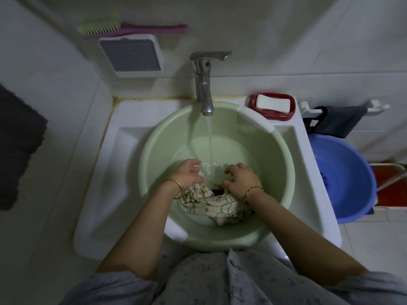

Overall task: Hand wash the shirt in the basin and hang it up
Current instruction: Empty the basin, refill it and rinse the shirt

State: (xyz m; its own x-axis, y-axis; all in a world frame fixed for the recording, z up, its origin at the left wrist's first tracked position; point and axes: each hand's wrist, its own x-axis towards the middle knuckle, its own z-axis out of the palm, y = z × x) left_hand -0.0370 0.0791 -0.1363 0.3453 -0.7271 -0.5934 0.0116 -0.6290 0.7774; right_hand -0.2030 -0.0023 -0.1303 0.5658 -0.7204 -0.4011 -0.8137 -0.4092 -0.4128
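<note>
Where the green basin (163,133) sits in the white sink (99,172), the checked shirt (209,205) lies bunched against its near wall. Left grip (189,172), released, meets the water stream (209,146); right grip (241,178) rests on the shirt, grasp indeterminable. Tap (203,89) runs beyond.

A person stands at a pale green basin (276,172) set in a white sink (110,172). Water runs from a steel tap (203,84) between the left hand (187,175) and the right hand (242,179), both palm-down with fingers loosely bent, wrists touching a bunched cream checked shirt (211,205). A white soap bar (273,103) lies in a red dish (286,117) beside the rim.
</note>
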